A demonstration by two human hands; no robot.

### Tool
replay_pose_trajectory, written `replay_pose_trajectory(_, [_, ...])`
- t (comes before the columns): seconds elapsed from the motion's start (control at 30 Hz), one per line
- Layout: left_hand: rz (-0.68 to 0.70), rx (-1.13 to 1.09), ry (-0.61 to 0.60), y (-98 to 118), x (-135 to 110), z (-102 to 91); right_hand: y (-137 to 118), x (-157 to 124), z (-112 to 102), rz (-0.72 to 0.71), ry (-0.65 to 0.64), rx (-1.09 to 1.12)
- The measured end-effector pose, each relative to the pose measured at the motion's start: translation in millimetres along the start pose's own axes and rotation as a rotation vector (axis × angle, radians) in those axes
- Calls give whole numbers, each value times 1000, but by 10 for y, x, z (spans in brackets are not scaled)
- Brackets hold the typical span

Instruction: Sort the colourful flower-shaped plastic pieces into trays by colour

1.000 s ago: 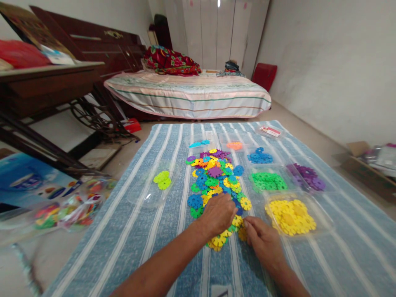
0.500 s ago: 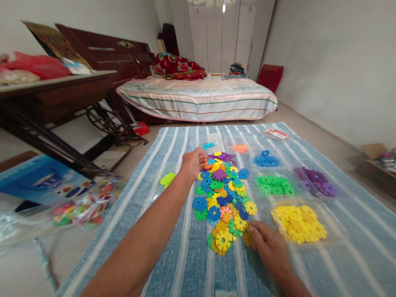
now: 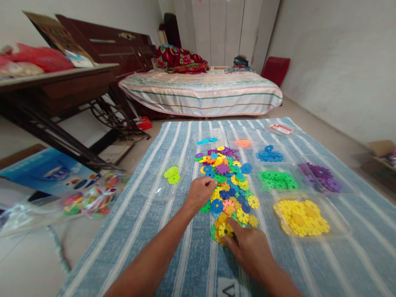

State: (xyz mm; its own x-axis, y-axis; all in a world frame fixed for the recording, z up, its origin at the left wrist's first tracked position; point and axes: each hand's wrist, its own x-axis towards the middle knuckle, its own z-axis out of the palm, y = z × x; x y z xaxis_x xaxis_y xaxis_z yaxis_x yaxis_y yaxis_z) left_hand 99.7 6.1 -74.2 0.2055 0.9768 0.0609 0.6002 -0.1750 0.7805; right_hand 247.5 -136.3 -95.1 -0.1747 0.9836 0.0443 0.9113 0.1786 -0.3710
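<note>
A loose pile of notched plastic snowflake discs (image 3: 222, 169) in mixed colours runs down the middle of the striped cloth. At its near end, the thumb and index finger of my right hand (image 3: 252, 247) close on the edge of a yellow snowflake disc (image 3: 225, 230). My left hand (image 3: 201, 193) is over the pile's left edge with its fingers curled together; whatever is inside them is hidden. To the right, clear trays hold yellow discs (image 3: 305, 216), green discs (image 3: 278, 180), blue discs (image 3: 269, 155) and purple discs (image 3: 321, 177).
Lime discs (image 3: 172, 175) lie in a clear tray on the left. Light-blue discs (image 3: 207, 140) and orange discs (image 3: 243, 143) sit in trays at the back. A lidded clear box (image 3: 281, 128) stands at the far right corner. Beyond the cloth is a bed (image 3: 201, 95).
My left hand has drawn back toward me from the pile's far end, its fingers now curled. My right hand has moved left from the pile's right side onto the yellow disc.
</note>
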Motion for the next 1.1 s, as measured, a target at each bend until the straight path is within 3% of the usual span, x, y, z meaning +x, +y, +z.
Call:
replay_pose_trajectory(0.1, [-19,-47,49,-55,-59,19,-108,49,-16,13,-47,-48])
replay_pose_trajectory(0.23, [-20,-131,82,-114,-115,37,-80,-18,-34,-3,45,67])
replay_pose_trajectory(0.37, [-8,-157,101,-152,-141,46,206,-195,-309,73,317,52])
replay_pose_trajectory(0.47, [4,-145,107,-166,-143,55,500,-327,-646,326,595,-256])
replay_pose_trajectory(0.57, [22,-141,114,-177,-140,67,681,-422,-825,495,686,-451])
replay_pose_trajectory(0.67, [41,-131,117,-183,-142,75,666,-453,-714,377,584,-339])
replay_pose_trajectory(0.77, [54,-127,113,-189,-150,77,528,-402,-446,258,358,-226])
replay_pose_trajectory(0.9, [53,-138,111,-203,-160,78,367,-242,-208,283,85,-289])
replay_pose_trajectory(1.0, [61,-144,105,-209,-164,76,318,-130,-175,322,-12,-341])
replay_pose_trajectory(1.1, [69,-146,105,-217,-162,78,304,-89,-169,308,-24,-374])
